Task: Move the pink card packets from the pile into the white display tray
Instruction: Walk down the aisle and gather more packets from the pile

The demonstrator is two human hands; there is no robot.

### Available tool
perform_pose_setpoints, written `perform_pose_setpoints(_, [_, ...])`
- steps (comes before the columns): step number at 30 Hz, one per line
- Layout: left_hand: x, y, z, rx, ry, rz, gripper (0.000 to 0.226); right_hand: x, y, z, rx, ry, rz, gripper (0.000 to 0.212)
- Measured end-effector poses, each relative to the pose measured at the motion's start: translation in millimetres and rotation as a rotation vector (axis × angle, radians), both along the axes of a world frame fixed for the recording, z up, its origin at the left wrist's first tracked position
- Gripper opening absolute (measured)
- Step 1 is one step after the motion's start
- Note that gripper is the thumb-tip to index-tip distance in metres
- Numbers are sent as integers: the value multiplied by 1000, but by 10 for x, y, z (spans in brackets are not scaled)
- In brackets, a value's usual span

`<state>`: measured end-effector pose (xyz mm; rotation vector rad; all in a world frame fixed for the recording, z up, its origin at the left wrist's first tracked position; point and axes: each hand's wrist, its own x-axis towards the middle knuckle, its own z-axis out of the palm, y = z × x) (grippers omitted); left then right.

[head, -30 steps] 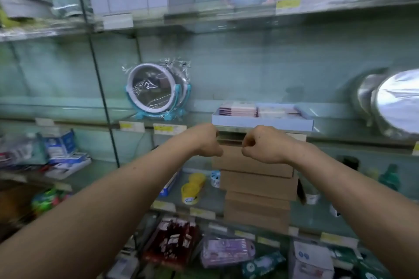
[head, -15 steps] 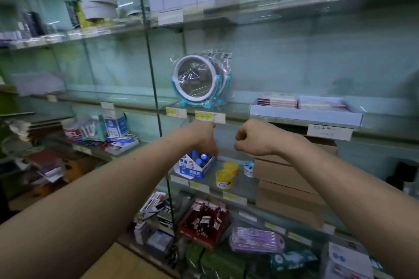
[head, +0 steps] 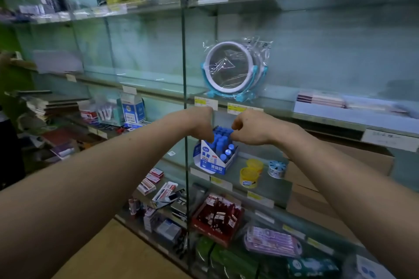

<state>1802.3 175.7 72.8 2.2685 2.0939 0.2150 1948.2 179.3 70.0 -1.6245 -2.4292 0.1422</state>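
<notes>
Glass shelves (head: 140, 76), white display tray (head: 340, 116) of pink card packets (head: 319, 98) rightward; left hand (head: 199, 123), right hand (head: 254, 129): fingers (head: 237, 123) curled, empty

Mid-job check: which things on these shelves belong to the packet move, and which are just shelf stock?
Belongs to the job:
- white display tray, on the middle shelf at right
- pink card packets, stacked at the tray's left end
- left hand and right hand, both curled with nothing visible in them

Just lying about:
- wrapped round mirror
- blue glue box
- yellow tubs
- cardboard boxes
</notes>
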Motion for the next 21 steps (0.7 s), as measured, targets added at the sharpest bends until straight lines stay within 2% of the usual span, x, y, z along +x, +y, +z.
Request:
perform_pose_setpoints(3, [-324,134,15,8,-16,-5,86,-347,83,8,7,-8,-7,18])
perform_pose_setpoints(7, [-797,355,37,15,-11,-14,87,-829,244,53,44,-21,-42,31])
perform_pose_setpoints(11, [-1279,549,85,-13,-22,-13,88,-1320,425,105,69,-54,-56,30])
perform_pose_setpoints(14, [-1625,689,156,-5,-18,-7,91,-1689,569,157,88,-58,-65,22])
perform_pose_setpoints(18, [-2017,863,240,18,8,12,89,-2153,734,220,111,-51,-85,37])
perform_pose_setpoints(21, [-2265,1018,274,8,9,33,87,-2415,877,257,108,-70,-91,38])
